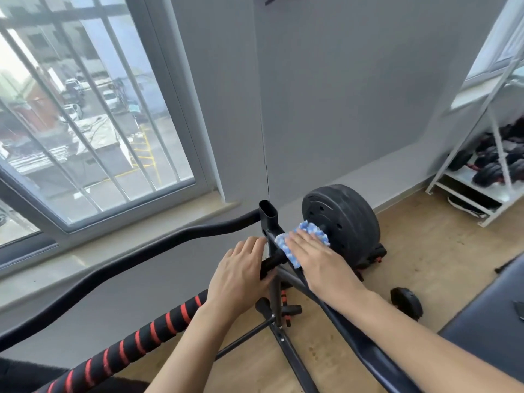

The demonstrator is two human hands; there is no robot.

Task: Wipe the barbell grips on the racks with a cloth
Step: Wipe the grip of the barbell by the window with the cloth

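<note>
A barbell with a black grip wound in red stripes (133, 338) runs from the lower left up to a dark rack upright (269, 222). My left hand (241, 273) grips the bar just left of the upright. My right hand (314, 256) lies on a blue and white fluffy cloth (309, 229), fingers straight, pressing it on the bar between the upright and the black weight plates (343, 222). The bar under the cloth is hidden.
A curved black rack tube (119, 256) runs along the window sill at left. Rack legs (286, 347) spread on the wooden floor, with a small black weight (407, 303) beside them. A white shelf (479, 191) holding dumbbells stands at right. A dark bench pad (490, 321) fills the lower right.
</note>
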